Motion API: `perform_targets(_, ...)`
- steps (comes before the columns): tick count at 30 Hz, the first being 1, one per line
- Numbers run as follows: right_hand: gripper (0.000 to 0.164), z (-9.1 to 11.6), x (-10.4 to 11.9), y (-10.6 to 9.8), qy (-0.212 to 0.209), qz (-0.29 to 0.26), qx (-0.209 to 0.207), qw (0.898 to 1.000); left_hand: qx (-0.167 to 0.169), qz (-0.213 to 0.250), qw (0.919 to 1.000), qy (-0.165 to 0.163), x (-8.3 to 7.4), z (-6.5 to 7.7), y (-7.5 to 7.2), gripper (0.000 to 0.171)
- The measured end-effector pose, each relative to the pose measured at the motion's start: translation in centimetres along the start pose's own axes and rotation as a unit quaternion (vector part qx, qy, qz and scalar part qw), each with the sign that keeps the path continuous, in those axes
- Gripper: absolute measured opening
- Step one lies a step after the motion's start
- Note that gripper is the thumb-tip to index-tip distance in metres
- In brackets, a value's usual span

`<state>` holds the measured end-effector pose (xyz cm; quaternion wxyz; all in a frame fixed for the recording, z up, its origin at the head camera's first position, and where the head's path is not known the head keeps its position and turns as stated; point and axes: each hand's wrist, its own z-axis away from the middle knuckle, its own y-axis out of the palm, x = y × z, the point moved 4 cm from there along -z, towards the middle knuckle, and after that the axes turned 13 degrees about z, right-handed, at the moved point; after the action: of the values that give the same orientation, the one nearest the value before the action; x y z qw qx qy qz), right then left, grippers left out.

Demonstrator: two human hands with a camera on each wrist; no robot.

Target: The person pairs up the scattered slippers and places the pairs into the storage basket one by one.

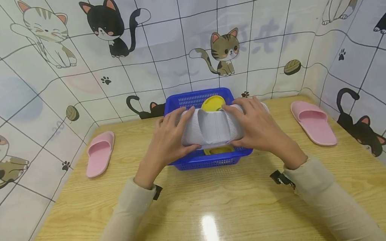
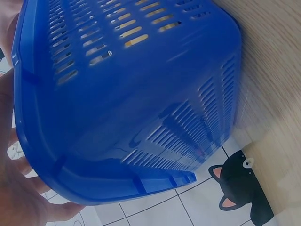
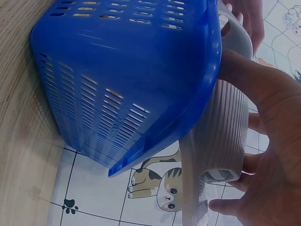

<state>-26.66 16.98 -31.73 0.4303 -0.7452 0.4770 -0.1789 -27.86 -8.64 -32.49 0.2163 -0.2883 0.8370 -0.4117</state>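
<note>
A pair of light grey slippers (image 1: 215, 128) with ribbed straps lies sideways across the top of a blue plastic basket (image 1: 213, 160). My left hand (image 1: 170, 137) grips the left end, fingers over the far side and thumb on the near side. At the other end my right hand (image 1: 258, 125) holds the slippers the same way. In the right wrist view one ribbed strap (image 3: 225, 122) shows beside the basket rim. Under the slippers, something yellow (image 1: 213, 103) shows inside the basket; its full shape is hidden. The left wrist view shows mostly the basket's slotted wall (image 2: 127, 94).
One pink slipper (image 1: 101, 154) lies on the wooden table (image 1: 199, 203) to the left, another pink slipper (image 1: 313, 122) to the right. Behind the basket rises a tiled wall covering (image 1: 168, 69) with cartoon cats, which continues along both sides.
</note>
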Motion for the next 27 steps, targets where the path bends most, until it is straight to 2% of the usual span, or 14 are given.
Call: perform_targets(27, 0.108, -0.09, 0.14, -0.29, 0.002, 0.003, 0.0, 1.0, -0.008, 0.007, 0.9999, -0.005, -0.45, -0.04, -0.02, 0.111)
